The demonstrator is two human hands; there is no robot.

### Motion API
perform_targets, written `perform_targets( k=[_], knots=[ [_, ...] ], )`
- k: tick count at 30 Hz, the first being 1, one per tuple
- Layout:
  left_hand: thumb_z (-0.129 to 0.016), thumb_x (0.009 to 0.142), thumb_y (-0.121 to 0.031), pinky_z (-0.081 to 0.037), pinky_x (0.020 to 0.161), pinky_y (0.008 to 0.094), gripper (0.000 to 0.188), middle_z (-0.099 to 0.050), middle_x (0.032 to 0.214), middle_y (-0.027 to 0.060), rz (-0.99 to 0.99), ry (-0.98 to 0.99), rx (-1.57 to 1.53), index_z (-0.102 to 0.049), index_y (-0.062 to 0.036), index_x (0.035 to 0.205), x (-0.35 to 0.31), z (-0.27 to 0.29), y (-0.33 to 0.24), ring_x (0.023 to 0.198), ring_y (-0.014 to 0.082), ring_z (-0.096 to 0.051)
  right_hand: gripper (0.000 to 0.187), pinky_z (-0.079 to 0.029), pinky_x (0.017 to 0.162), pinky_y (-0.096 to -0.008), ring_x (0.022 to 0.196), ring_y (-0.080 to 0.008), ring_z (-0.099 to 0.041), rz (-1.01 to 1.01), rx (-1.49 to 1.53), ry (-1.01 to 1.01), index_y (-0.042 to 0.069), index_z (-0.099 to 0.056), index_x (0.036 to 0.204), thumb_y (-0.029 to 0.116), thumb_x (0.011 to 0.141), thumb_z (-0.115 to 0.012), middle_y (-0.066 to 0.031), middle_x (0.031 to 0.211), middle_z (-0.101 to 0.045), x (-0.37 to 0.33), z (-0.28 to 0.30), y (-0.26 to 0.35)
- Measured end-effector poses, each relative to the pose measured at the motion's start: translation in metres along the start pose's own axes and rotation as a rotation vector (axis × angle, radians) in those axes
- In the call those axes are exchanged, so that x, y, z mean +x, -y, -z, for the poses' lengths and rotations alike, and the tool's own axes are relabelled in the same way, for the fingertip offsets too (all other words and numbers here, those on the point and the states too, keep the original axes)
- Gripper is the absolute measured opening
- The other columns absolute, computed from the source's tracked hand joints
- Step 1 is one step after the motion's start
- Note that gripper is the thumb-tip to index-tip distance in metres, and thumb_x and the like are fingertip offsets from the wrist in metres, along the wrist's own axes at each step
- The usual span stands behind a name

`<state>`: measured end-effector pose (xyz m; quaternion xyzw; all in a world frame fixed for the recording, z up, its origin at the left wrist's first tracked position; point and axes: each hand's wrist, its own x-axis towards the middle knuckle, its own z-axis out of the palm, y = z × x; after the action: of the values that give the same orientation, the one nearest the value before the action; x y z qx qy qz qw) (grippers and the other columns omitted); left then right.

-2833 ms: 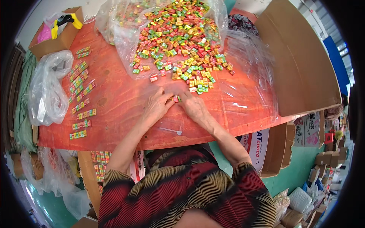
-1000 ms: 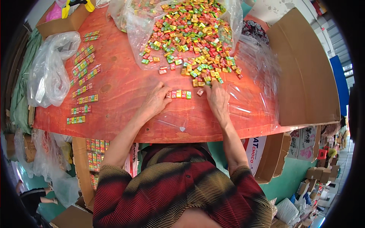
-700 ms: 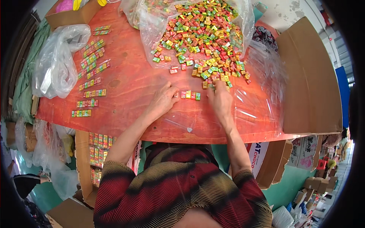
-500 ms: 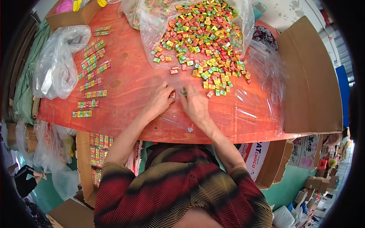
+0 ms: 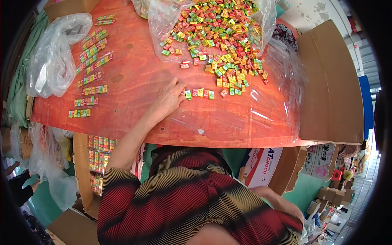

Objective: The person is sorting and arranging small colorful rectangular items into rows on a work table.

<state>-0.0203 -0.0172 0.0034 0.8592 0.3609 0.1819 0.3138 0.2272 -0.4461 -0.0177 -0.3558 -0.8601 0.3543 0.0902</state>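
Observation:
My left hand (image 5: 168,96) rests on the red tabletop (image 5: 143,87), fingers loosely bent and apart, the tips beside a short row of small boxes (image 5: 200,92). Whether they touch the green box at the row's left end I cannot tell. Green, red and yellow boxes make up this row. My right forearm (image 5: 277,200) hangs low at my right side; the hand itself is out of sight. Beyond the row, a large heap of the same little boxes (image 5: 224,32) spills from a clear plastic bag (image 5: 157,38).
Several finished-looking rows of boxes (image 5: 85,101) line the table's left side, beside a crumpled clear bag (image 5: 51,57). A tall cardboard panel (image 5: 330,81) bounds the right, with clear film (image 5: 281,98) before it. Below the left edge, a carton (image 5: 81,163) holds packed rows.
My right hand has left the table and dropped out of view at my right. A short row of boxes now shows where it was. My left hand has shifted only slightly.

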Motion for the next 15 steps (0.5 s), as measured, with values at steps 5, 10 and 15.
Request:
perform_targets(
  k=[5,10,15],
  knots=[
    [-0.062,0.074,-0.007,-0.043,0.075,0.0395,0.03,-0.046,0.1,0.0137,0.022,0.026,0.043,-0.053,-0.0033,0.102,-0.002,0.005,-0.006,0.09,0.0323,-0.053,0.016,-0.046,0.061,-0.0317,0.061,-0.0156,-0.055,-0.119,0.172,0.034,0.002,-0.062,0.082,0.014,0.078,-0.053,-0.0076,0.071,-0.061,-0.012,-0.021,0.007],
    [-0.062,0.074,-0.008,-0.044,0.073,0.0397,0.03,-0.047,0.097,0.013,0.018,0.012,0.063,-0.053,-0.0042,0.102,-0.005,0.002,-0.005,0.088,0.0316,-0.053,0.015,-0.046,0.061,-0.0306,0.061,-0.0151,-0.054,-0.224,0.331,0.097,0.001,-0.062,0.082,0.013,0.078,-0.053,-0.0069,0.072,-0.061,-0.012,-0.011,0.011],
    [-0.062,0.073,-0.008,-0.043,0.072,0.0393,0.03,-0.047,0.095,0.0129,-0.008,-0.01,0.048,-0.053,-0.0046,0.102,-0.004,0.002,-0.007,0.087,0.0314,-0.053,0.015,-0.046,0.06,-0.0296,0.061,-0.0146,-0.054,-0.338,0.496,0.156,0.001,-0.061,0.083,0.013,0.078,-0.054,-0.0063,0.073,-0.061,-0.009,0.001,0.024]
  ],
)
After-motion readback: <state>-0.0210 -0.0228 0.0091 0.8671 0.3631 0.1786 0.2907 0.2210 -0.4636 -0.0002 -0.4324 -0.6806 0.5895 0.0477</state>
